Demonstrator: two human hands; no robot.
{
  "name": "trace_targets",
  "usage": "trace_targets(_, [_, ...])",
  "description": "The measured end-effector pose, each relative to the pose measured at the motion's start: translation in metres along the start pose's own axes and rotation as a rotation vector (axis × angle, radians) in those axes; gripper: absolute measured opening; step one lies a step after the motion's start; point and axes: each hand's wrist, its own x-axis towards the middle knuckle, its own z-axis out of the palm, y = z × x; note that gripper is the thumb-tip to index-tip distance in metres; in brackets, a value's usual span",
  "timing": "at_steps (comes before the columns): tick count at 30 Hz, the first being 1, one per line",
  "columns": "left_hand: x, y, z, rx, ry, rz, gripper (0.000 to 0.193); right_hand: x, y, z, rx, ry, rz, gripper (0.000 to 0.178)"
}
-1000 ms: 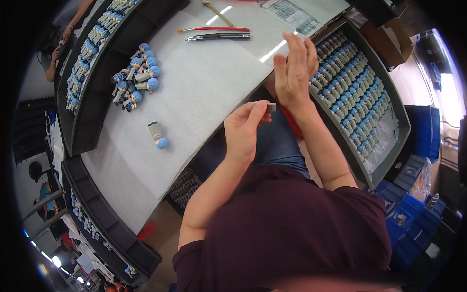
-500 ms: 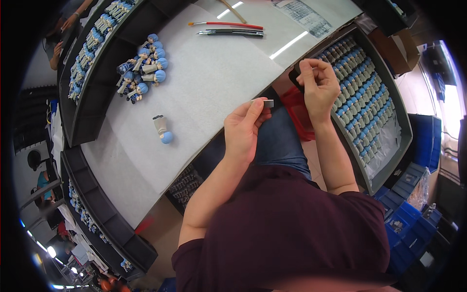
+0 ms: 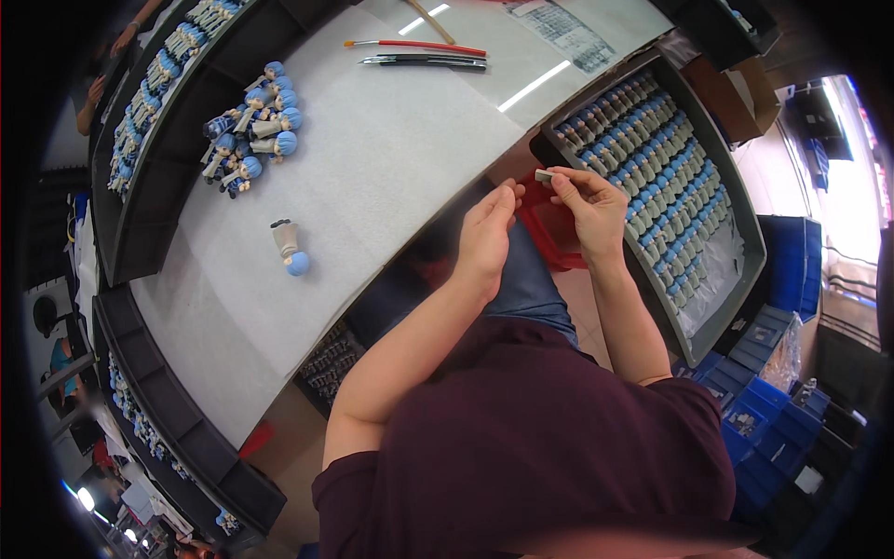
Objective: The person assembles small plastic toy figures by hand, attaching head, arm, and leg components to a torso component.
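Note:
A small grey rectangular block (image 3: 543, 175) is pinched between the thumb and fingers of my right hand (image 3: 593, 207), just off the table's front edge. My left hand (image 3: 486, 233) is to its left, fingers pressed together and thumb against them; whatever they may hold is hidden. The fingertips of the two hands are a short way apart. On the white table lies a single figurine (image 3: 290, 248) with blue hair and a pale grey body, head toward me. A pile of similar figurines (image 3: 251, 126) lies farther back at the left.
A paintbrush (image 3: 419, 45), dark pens (image 3: 424, 62) and a printed sheet (image 3: 563, 33) lie at the table's back. Right of my hands stands a dark tray (image 3: 752, 270) with rows of figurines. A red bin (image 3: 559, 230) sits below; dark compartment trays (image 3: 154, 238) border the left.
The grey block has passed from my left hand to my right. My right hand has come down and left toward my left hand. The view has shifted slightly.

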Motion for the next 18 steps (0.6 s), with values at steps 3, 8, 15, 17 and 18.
trace_targets(3, [0.02,-0.031,0.014,0.379,-0.03,0.436,0.046,-0.008,0.03,-0.015,-0.096,0.058,0.093,0.017])
trace_targets(8, [0.089,-0.055,0.015,0.604,-0.057,0.682,0.053,-0.034,0.023,-0.016,0.32,-0.025,0.417,0.016])
trace_targets(15, [0.077,-0.071,0.041,0.717,-0.04,0.984,0.046,-0.026,0.039,-0.038,0.161,0.083,0.518,0.015])
trace_targets(17, [0.087,-0.055,0.028,0.947,-0.085,0.656,0.043,-0.035,0.027,-0.036,0.32,0.032,0.463,0.016])
trace_targets(18, [0.101,-0.047,0.018,0.958,-0.009,0.269,0.041,-0.037,0.017,-0.04,0.462,0.024,0.465,0.017])
